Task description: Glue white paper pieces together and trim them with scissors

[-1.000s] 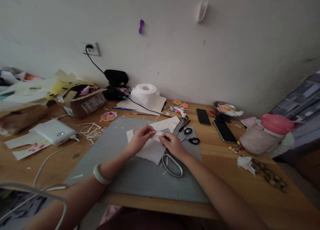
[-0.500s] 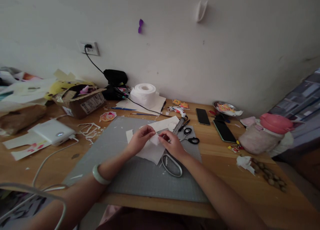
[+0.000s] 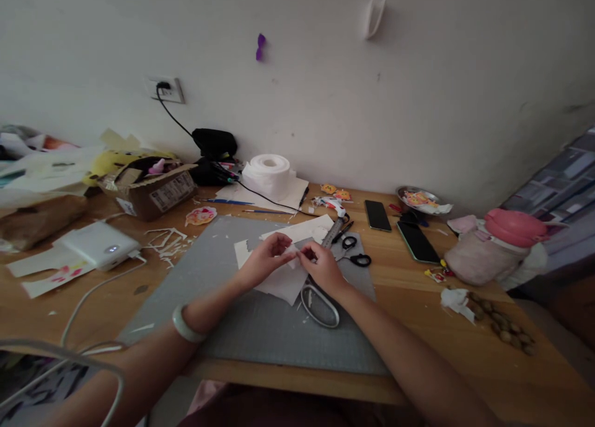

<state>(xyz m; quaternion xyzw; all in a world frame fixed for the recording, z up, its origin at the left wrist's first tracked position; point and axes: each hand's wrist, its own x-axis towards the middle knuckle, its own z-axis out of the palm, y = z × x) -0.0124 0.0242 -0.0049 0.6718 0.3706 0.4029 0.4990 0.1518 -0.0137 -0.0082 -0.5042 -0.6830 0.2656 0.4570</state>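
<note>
Holding small white tissue (image 3: pixel 292 263) above paper (image 3: pixel 281 284) in pinched fingers of right hand (image 3: pixel 322 268), with those of left hand (image 3: pixel 264 263) partly spread and unclear in grip; likely light, limp, tear-prone, best taken by opposite edges.

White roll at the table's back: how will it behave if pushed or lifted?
Standing on end, the white roll would likely slide rather than roll; the white paper beneath might shift with it. Its hollow core and soft-looking layers suggest it's light.
</note>
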